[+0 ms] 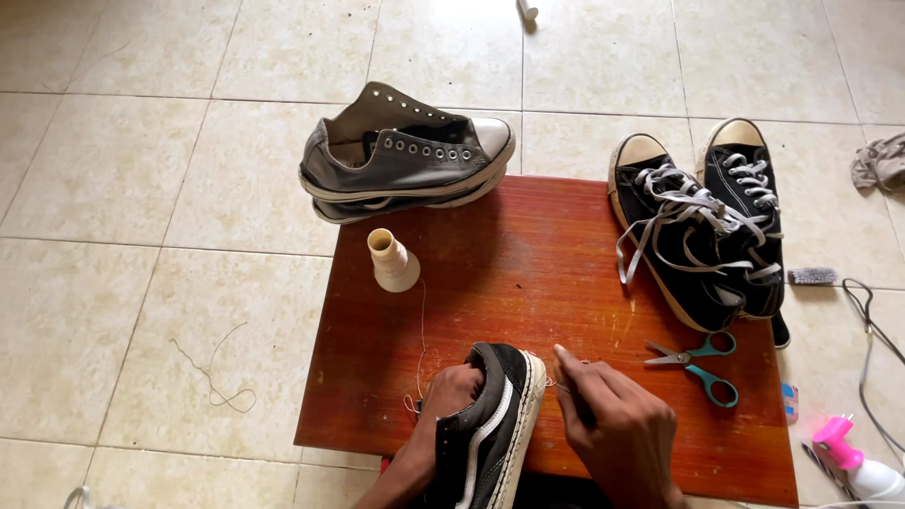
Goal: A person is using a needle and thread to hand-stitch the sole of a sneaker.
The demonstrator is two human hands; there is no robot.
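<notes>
Two hands work one black sneaker (490, 424) at the near edge of the red bench (528, 283). The left hand (451, 391) has its grip closed around the shoe's heel. The right hand (613, 424) pinches something thin, probably a needle, against the sole. A thread spool (391, 261) stands behind, scissors (698, 363) to the right.

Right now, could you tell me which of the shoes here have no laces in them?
The grey pair at the wooden table's far left corner: its eyelets are empty, whereas the black pair on the right is laced.
</notes>
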